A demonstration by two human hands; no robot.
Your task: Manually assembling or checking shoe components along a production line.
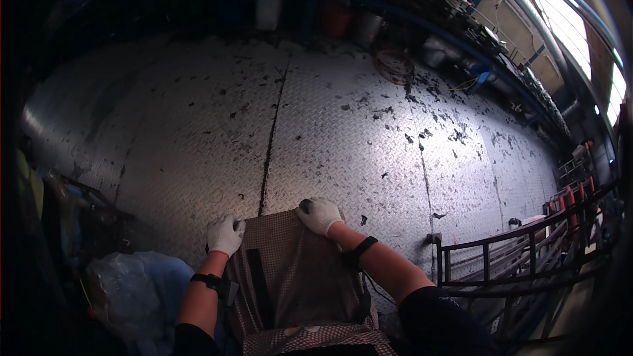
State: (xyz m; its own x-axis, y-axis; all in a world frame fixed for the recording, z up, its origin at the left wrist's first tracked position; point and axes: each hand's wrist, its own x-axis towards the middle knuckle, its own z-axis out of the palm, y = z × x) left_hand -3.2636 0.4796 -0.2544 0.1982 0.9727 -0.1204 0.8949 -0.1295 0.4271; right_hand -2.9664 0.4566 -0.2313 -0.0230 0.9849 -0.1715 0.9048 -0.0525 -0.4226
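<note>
Two gloved hands, apart: left hand [225, 235] clamped on far left corner of one checked cloth [297, 264], right hand [320, 216] clamped on its far right corner. Cloth stretches back to person's front, over near edge of metal floor [191, 138]. Open floor ahead; dark scraps, too many to count, thickest toward far right. One railing [484, 252] bounds near right; one plastic bundle [142, 296], near left.

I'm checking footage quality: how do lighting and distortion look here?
Head view: glare on the metal floor, right of centre; upper-right window washed out; left edge sunk in shadow; dark railing looks fisheye-bowed; left hand and right hand fairly sharp.
</note>
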